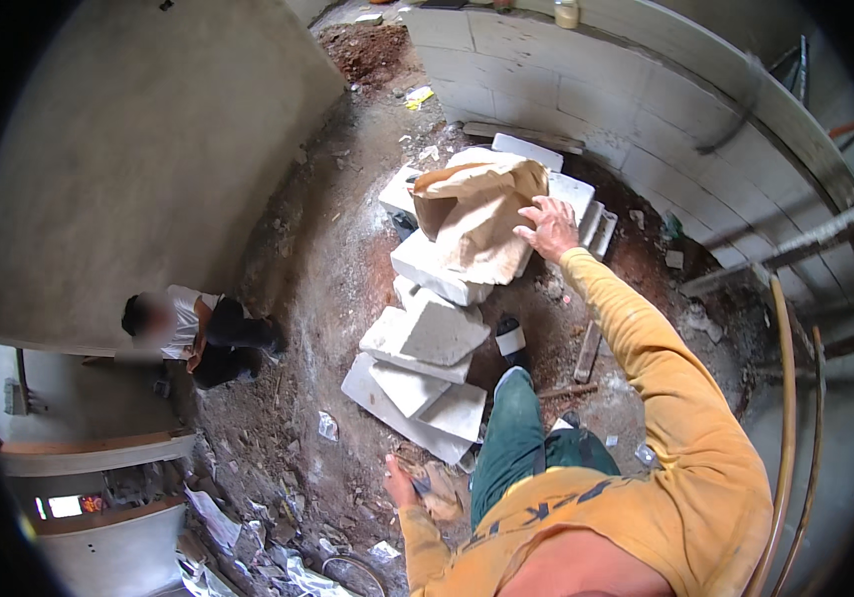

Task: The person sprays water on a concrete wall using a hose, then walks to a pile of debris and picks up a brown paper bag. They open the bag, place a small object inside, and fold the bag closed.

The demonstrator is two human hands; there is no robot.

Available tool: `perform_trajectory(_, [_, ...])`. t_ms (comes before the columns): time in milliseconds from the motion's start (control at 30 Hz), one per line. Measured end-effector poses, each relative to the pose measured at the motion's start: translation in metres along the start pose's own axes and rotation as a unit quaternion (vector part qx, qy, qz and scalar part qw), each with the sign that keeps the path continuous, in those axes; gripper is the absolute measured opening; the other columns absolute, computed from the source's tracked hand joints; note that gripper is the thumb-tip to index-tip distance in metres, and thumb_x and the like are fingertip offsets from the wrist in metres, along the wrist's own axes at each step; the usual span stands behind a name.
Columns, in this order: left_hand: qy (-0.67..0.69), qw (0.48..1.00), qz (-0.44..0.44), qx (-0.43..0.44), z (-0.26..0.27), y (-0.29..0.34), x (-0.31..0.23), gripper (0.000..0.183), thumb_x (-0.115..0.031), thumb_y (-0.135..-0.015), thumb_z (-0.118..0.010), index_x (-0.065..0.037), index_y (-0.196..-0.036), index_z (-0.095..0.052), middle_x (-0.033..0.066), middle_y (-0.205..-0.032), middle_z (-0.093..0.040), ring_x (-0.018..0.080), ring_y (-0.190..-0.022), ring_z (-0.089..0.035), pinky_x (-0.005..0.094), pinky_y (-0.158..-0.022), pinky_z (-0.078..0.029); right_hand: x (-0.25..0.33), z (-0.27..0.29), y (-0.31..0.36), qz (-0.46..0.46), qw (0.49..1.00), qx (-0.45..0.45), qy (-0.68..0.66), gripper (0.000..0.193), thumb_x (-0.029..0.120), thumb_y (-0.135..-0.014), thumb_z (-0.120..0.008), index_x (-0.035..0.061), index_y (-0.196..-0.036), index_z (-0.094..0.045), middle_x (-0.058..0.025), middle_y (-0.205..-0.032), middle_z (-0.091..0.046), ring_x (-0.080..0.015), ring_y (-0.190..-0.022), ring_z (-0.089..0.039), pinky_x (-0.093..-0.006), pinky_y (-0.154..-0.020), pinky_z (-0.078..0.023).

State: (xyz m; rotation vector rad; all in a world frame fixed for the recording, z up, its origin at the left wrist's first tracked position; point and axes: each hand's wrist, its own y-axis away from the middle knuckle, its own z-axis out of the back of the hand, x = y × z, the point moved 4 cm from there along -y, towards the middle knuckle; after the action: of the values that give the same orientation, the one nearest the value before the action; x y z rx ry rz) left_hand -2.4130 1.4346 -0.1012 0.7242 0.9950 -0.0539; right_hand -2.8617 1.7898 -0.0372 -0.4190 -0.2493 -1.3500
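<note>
My right hand (pixel 551 228) reaches forward with its fingers spread, at the right edge of a crumpled tan paper bag (pixel 486 224). The fingertips overlap the bag; whether they press on it I cannot tell. The bag lies with its mouth gaping on a pile of pale blocks (pixel 437 328), which are stacked unevenly and partly tilted. My left hand (pixel 400 482) hangs low at my left side, fingers partly stretched out and seemingly holding nothing. Just right of it in the picture is a crumpled brownish piece (pixel 442 495), partly hidden by my body.
A person (pixel 198 328) crouches by the left wall. Rubble and plastic scraps (pixel 213 519) litter the dirt floor. A low block wall (pixel 546 90) curves behind the pile. Wooden poles (pixel 783 398) lean at the right. A wood strip (pixel 587 351) lies near my feet.
</note>
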Motion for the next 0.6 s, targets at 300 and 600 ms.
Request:
perform_trajectory(300, [-0.205, 0.978, -0.015, -0.016, -0.022, -0.037, -0.008, 0.052, -0.045, -0.087, -0.055, 0.005, -0.073, -0.061, 0.0112, -0.069, -0.062, 0.0181, -0.063, -0.058, 0.033, -0.06, -0.045, -0.022, -0.135, -0.156, 0.001, 0.988, 0.014, 0.155, 0.044, 0.035, -0.078, -0.065, 0.0225, -0.119, -0.056, -0.0092, -0.136, -0.041, -0.0309, -0.131, -0.031, -0.053, -0.11, -0.011])
perform_trajectory(600, [-0.262, 0.957, 0.068, 0.108, -0.072, -0.03, -0.059, 0.052, -0.042, -0.09, -0.05, 0.008, -0.084, -0.064, 0.0137, -0.077, -0.065, 0.0185, -0.073, -0.059, 0.0326, -0.068, -0.046, -0.154, -0.053, -0.133, -0.113, 0.987, -0.069, -0.088, 0.025, 0.034, -0.091, -0.046, 0.015, -0.096, -0.061, -0.0021, -0.103, -0.063, -0.0231, -0.102, -0.056, -0.0472, -0.1, -0.029])
